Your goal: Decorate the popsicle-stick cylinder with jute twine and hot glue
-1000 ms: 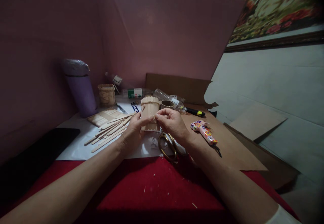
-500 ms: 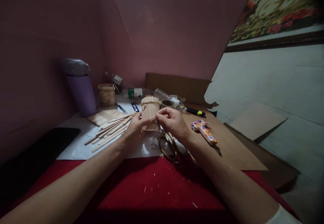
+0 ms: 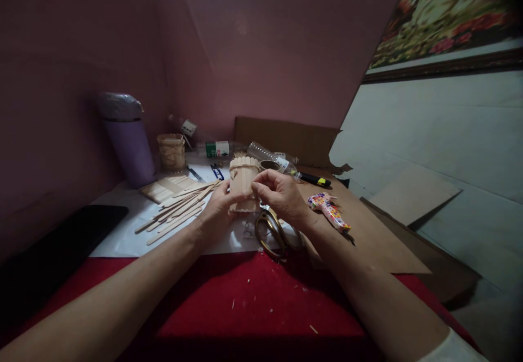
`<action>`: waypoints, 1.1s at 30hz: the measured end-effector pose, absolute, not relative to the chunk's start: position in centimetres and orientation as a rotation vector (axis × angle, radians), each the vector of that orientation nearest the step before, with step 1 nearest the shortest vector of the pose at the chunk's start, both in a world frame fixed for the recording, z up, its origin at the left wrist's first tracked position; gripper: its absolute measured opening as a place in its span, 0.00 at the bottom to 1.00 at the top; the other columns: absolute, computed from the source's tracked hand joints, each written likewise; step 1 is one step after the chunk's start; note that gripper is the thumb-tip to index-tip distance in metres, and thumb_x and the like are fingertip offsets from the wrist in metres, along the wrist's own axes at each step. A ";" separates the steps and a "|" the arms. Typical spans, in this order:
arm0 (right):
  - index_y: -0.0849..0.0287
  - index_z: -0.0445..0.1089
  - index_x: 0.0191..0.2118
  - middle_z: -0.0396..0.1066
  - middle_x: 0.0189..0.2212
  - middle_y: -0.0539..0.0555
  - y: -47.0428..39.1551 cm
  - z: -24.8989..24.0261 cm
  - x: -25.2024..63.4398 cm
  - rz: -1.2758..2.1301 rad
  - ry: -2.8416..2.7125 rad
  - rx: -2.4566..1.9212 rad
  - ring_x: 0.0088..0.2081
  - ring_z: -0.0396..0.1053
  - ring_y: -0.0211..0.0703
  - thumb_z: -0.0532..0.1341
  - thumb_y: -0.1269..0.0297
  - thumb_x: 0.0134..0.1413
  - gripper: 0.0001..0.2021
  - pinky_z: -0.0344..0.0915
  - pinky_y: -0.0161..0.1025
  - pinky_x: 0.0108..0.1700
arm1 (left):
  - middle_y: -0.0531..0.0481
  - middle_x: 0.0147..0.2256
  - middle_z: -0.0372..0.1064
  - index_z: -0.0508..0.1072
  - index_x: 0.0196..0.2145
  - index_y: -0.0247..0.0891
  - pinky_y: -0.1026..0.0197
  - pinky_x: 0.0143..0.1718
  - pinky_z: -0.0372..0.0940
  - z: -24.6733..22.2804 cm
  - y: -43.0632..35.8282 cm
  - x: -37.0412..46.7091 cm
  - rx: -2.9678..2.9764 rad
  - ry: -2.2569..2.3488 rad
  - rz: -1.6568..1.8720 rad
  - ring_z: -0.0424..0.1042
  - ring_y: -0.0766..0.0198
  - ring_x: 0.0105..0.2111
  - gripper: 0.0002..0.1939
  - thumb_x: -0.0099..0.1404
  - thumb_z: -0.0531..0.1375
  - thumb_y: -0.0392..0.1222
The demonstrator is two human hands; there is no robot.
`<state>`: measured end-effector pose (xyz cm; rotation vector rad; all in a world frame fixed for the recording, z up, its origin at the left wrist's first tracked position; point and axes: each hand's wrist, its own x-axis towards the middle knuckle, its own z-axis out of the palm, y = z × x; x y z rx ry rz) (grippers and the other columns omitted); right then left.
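A small cup made of wooden craft sticks (image 3: pixel 244 178), with a twisted band near its top and another near its base, stands upright in my left hand (image 3: pixel 217 207), whose thumb lies across its front. My right hand (image 3: pixel 277 193) is closed in a pinch at the cup's right side; whatever sits between its fingertips is too small to make out. Below the right hand lie scissors with bronze-coloured handles (image 3: pixel 271 235), their blades mostly hidden. Left of the cup, loose craft sticks (image 3: pixel 180 212) are fanned out on white paper (image 3: pixel 122 236).
A similar stick cup (image 3: pixel 171 153), a purple tumbler (image 3: pixel 131 149) and plastic bottles (image 3: pixel 218 149) stand or lie at the back. To the right, a flower-patterned glue gun (image 3: pixel 329 211) and a black-and-yellow cutter (image 3: pixel 314 180) rest on cardboard (image 3: pixel 382 236). Red cloth (image 3: pixel 229 302) covers the front.
Both hands stay at the cup with almost the same grip. The right hand's pinch has shifted very slightly, and the whole view has moved a little.
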<state>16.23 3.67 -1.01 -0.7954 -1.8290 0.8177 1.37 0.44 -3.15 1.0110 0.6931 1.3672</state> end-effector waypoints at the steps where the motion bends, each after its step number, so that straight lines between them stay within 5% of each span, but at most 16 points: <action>1: 0.58 0.68 0.31 0.68 0.23 0.49 3.7 -1.0 16.3 0.793 -1.855 -0.788 0.25 0.63 0.35 0.60 0.63 0.53 0.05 0.60 0.34 0.28 | 0.43 0.40 0.71 0.69 0.45 0.37 0.56 0.31 0.70 -3.1 0.4 1.4 1.011 0.700 1.361 0.73 0.55 0.36 0.21 0.53 0.66 0.37; 11: 0.57 0.70 0.32 0.65 0.20 0.47 3.5 -1.1 16.7 0.517 -2.045 -0.749 0.24 0.60 0.36 0.59 0.66 0.57 0.05 0.55 0.34 0.28 | 0.44 0.40 0.72 0.69 0.45 0.38 0.57 0.32 0.70 -4.1 1.1 1.2 1.036 0.693 1.369 0.73 0.57 0.35 0.21 0.52 0.66 0.37; 33: 0.61 0.71 0.39 0.58 0.16 0.42 3.2 -1.5 16.6 0.529 -2.074 -0.692 0.19 0.54 0.32 0.58 0.67 0.56 0.07 0.52 0.33 0.25 | 0.42 0.38 0.73 0.69 0.44 0.35 0.55 0.33 0.69 -3.0 0.6 1.2 0.957 0.755 1.398 0.73 0.57 0.34 0.21 0.51 0.63 0.36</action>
